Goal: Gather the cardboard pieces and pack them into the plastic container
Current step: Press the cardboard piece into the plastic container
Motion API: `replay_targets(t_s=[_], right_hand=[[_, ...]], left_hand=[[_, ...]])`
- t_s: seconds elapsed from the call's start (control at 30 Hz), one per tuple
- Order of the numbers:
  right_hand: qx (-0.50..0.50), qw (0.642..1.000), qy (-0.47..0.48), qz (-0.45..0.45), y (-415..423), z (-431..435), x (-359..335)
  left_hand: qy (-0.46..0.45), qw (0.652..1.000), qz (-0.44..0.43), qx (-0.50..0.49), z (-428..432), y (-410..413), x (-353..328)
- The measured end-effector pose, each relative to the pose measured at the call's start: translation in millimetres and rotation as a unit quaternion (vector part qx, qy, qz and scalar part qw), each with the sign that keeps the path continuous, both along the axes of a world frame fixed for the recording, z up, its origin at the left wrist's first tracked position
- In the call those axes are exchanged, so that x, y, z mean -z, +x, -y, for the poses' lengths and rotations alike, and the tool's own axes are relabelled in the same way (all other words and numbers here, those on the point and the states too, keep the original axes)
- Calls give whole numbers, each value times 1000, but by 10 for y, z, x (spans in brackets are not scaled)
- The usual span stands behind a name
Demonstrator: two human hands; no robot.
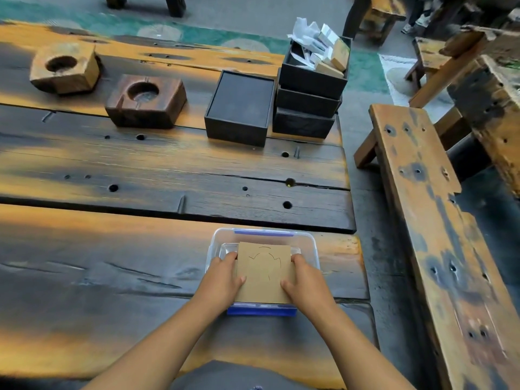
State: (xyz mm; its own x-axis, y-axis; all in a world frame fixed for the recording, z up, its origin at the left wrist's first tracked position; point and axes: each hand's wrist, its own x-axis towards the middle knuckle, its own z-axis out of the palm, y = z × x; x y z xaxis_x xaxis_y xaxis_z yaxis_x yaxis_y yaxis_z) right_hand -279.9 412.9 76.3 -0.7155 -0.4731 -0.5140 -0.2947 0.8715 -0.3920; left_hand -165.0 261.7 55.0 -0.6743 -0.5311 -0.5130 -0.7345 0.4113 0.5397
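Observation:
A clear plastic container (309, 243) with blue clips stands on the near plank of the wooden table, close to its right end. Over its opening lies a brown cardboard piece (264, 274) with curved cut lines in it. My left hand (222, 280) grips the cardboard's left edge and my right hand (308, 282) grips its right edge, thumbs on top. The cardboard hides most of the container's inside, so I cannot tell what lies beneath it.
Two wooden blocks with round hollows (64, 68) (145, 101) sit at the far left. A black box (239, 108) and a stack of black boxes (308, 102) holding paper and packets stand at the far right. A wooden bench (430, 220) runs along the table's right side.

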Motion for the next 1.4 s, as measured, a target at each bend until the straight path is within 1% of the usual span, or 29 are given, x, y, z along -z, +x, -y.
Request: replay_targets(t_s=[0.33, 0.53, 0.67, 0.73, 0.83, 1.03, 1.13, 1.23, 1.4], right_hand=[[-45, 998, 38, -27, 45, -32, 144], [-49, 998, 36, -15, -59, 7, 142], [-40, 999, 34, 15, -154, 68, 122], [-43, 997, 45, 43, -208, 99, 113], [-52, 993, 71, 81, -288, 152, 98], [-19, 986, 58, 153, -444, 215, 129], [-33, 977, 87, 192, -495, 256, 138], [-46, 968, 113, 219, -537, 295, 161], [-58, 961, 142, 229, -614, 329, 203]], left_hand=[[-38, 998, 37, 37, -52, 30, 27], [-25, 997, 64, 47, 13, -37, 20], [-25, 996, 81, 35, 97, -134, -18], [-6, 995, 96, 30, 152, -195, -15], [52, 990, 124, 32, 226, -290, -43], [140, 977, 159, 22, 289, -430, -101], [177, 969, 174, 6, 325, -481, -129], [196, 960, 200, 7, 378, -522, -112], [211, 943, 255, 21, 435, -597, -71]])
